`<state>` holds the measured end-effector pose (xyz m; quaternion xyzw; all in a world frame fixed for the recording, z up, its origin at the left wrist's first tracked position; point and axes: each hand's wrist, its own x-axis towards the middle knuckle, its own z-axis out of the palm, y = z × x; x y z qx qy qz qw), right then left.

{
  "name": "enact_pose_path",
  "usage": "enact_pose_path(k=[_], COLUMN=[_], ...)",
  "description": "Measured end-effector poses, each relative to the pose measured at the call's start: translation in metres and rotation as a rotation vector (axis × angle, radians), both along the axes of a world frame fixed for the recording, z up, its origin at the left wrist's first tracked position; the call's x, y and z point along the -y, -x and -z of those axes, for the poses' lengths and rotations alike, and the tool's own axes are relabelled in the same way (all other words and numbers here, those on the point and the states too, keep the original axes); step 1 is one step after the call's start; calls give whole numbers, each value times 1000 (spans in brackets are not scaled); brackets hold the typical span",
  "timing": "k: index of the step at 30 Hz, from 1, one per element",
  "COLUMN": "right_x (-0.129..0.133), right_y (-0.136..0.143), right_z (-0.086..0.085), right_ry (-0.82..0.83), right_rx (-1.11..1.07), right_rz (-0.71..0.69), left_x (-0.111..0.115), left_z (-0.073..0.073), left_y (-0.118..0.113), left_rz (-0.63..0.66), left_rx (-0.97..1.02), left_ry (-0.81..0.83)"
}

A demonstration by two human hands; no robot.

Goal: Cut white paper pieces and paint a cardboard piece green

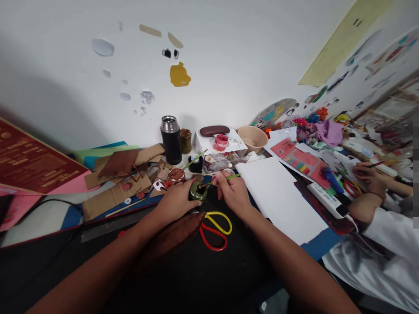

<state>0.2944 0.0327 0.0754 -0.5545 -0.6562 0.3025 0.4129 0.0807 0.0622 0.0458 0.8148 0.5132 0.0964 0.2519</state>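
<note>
My left hand (176,198) is wrapped round a small round green jar (198,192), its fingers on the far and near sides. In my right hand (231,192) a thin brush with a green handle (233,176) is pinched, its tip at the jar's opening. Just below the jar lie scissors with yellow and red handles (213,231), beside a long brown piece (176,235) on the black surface. Behind the left hand stands a jar with brownish-red contents (176,175). A dark jar (195,164) near it has another green brush across it.
A black flask (171,141) stands near the wall. Cardboard scraps (111,196) lie at left, white paper (284,196) at right. Behind are a beige bowl (252,137) and a pink jar (221,142). Another person's hands (368,181) work at far right, near a power strip (327,199).
</note>
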Motion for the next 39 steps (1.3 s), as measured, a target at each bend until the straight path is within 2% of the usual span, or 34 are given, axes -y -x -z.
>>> enact_pose_path(k=[6,12,18,22,25,32,39], right_x=[-3,-5,-3,-4,-5,-3,3], right_y=[-4,-5,1,6,5,2,4], right_z=[-3,0,11,11,9,2,-5], right_ry=[117,146,134,81,42,58,-5], right_rx=[-365,-459,-293,3,159,191,260], right_rz=[116,157,53,-57,-76,-84,-102], left_x=[0,0,0,0,-1,-3,-2], left_z=[1,0,0,1,2,5,2], left_y=[0,0,0,1,1,3,2], left_rz=[-31,-7,-1,7,17,37,29], left_rx=[-17,-19,3,-11,-29,32,22], left_ry=[0,-4,-14,-11,-5,-6,-1])
